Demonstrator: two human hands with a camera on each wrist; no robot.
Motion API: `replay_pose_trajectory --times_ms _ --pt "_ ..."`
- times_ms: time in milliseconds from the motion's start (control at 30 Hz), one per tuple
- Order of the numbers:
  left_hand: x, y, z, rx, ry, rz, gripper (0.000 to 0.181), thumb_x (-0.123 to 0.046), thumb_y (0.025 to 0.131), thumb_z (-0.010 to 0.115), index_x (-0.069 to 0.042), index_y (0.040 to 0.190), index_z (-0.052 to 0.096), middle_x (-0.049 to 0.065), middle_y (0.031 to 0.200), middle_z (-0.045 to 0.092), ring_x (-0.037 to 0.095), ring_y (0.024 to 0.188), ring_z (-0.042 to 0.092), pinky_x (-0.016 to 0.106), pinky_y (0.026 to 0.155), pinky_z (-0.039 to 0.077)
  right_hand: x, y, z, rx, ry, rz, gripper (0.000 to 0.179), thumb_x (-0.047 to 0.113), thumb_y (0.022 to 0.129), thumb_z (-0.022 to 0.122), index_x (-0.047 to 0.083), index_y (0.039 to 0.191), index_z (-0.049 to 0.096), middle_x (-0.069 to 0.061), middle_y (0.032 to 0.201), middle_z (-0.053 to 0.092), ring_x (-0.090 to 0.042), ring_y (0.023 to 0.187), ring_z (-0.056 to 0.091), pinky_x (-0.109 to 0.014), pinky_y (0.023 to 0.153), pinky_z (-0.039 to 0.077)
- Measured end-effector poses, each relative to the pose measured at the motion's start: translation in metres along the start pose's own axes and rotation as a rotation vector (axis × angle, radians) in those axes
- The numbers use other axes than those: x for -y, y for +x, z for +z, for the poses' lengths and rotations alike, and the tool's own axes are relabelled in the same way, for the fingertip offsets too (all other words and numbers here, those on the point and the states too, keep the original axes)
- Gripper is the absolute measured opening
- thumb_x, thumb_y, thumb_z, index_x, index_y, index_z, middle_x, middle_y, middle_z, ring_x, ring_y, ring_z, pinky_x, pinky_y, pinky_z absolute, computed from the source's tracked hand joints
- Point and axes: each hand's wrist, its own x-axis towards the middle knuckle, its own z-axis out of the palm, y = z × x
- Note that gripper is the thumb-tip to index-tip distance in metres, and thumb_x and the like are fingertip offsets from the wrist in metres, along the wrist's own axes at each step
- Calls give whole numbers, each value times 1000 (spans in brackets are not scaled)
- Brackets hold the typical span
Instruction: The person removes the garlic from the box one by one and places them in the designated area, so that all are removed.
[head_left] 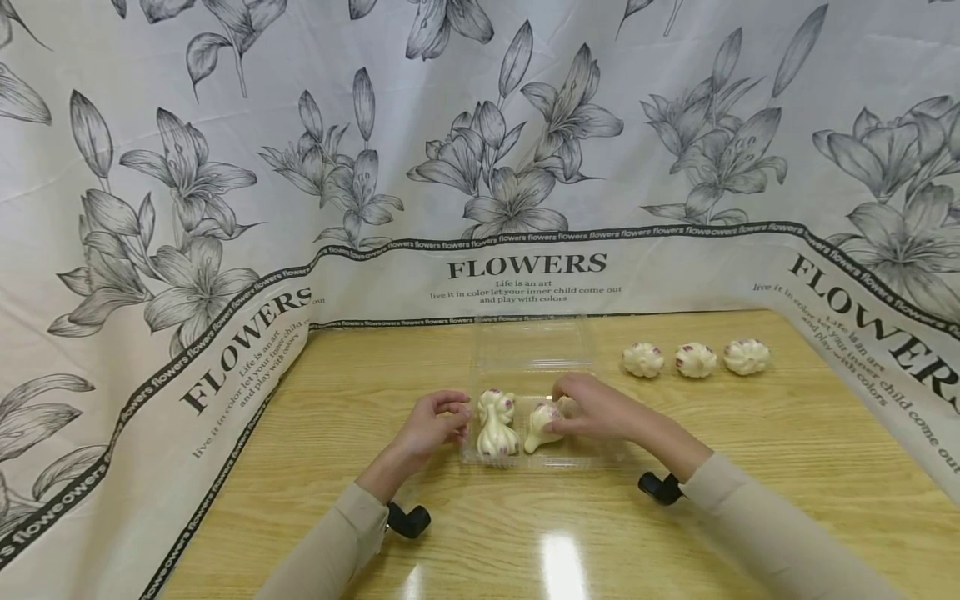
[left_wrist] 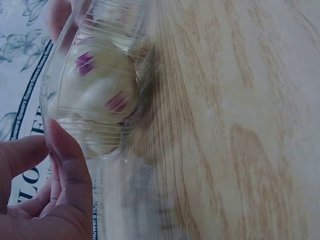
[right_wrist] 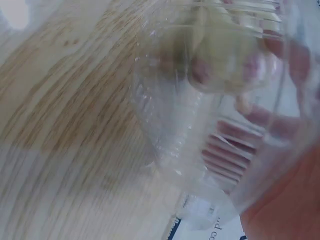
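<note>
A clear plastic clamshell box (head_left: 577, 460) stands on the table with its lid (head_left: 531, 350) folded back. In its left half lie two white garlic bulbs with purple marks, a front bulb (head_left: 497, 440) and a back bulb (head_left: 491, 402). My left hand (head_left: 435, 423) pinches the box's left rim between thumb and finger, clearest in the left wrist view. Reaching into the right half, my right hand (head_left: 600, 408) holds another garlic bulb (head_left: 540, 427) by its side. Through the blurred plastic wall, the right wrist view shows this bulb (right_wrist: 225, 62) between the fingers.
Three more garlic bulbs, a left one (head_left: 642, 360), a middle one (head_left: 695, 360) and a right one (head_left: 746, 357), sit in a row at the back right of the wooden table (head_left: 337, 367). A flower-printed cloth (head_left: 525, 287) borders the table's back and sides.
</note>
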Motion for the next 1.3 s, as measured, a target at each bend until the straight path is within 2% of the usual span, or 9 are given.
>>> replay_pose_trajectory --times_ms 167,267,400,533,733,967,1067,1200,1300 --pt "-1 -1 1 -4 -3 -7 34 1 102 58 12 134 54 13 97 60 16 74 62 28 64 55 -1 -11 -7 53 14 -47 41 43 91 77 5 106 68 -8 108 66 -31 104 62 -49 93 53" --pt "-2 -1 1 -9 -4 -13 34 1 102 58 12 134 54 14 98 60 16 74 61 29 63 55 0 -17 -11 96 40 -77 37 40 91 77 7 107 69 -7 109 68 -31 104 64 -50 93 54" --pt "-2 0 0 -11 -6 -10 33 2 102 57 12 134 54 14 98 60 15 73 61 28 63 55 3 -23 -16 140 76 -83 36 35 92 77 6 112 69 -5 110 69 -30 105 65 -51 93 54" --pt "-2 0 0 -9 -10 -13 33 2 102 58 11 133 54 13 97 60 16 73 61 29 63 55 5 -25 -19 159 111 -74 33 31 91 78 7 111 69 -2 108 68 -27 102 65 -52 92 54" --pt "-1 0 -1 -1 -10 -14 33 1 102 58 12 133 54 10 95 59 16 74 62 28 63 55 6 -27 -19 149 123 -81 23 30 90 79 12 100 69 4 96 67 -18 92 63 -47 85 57" --pt "-2 0 -1 -2 -14 -12 33 2 102 58 12 133 54 10 95 59 15 74 61 28 63 54 8 -25 -11 88 32 -57 19 32 94 75 18 85 67 12 79 62 -5 73 58 -26 69 53" --pt "-2 -1 0 -2 -15 -6 33 3 102 57 13 133 54 10 94 59 16 74 61 28 63 54 9 -24 -10 84 15 -52 21 34 94 74 21 81 66 13 75 61 -3 67 56 -24 64 51" --pt "-3 -1 0 3 -14 -6 33 3 102 57 14 133 53 9 94 59 16 73 61 28 63 55 9 -25 -13 87 18 -50 19 34 92 77 20 84 67 12 79 63 -6 73 58 -26 69 53" --pt "-3 -1 0 3 -10 -11 33 2 102 57 13 133 53 10 94 59 16 73 60 28 64 55 9 -25 -17 83 33 -48 21 28 87 81 15 93 66 4 90 65 -15 85 61 -34 78 55"
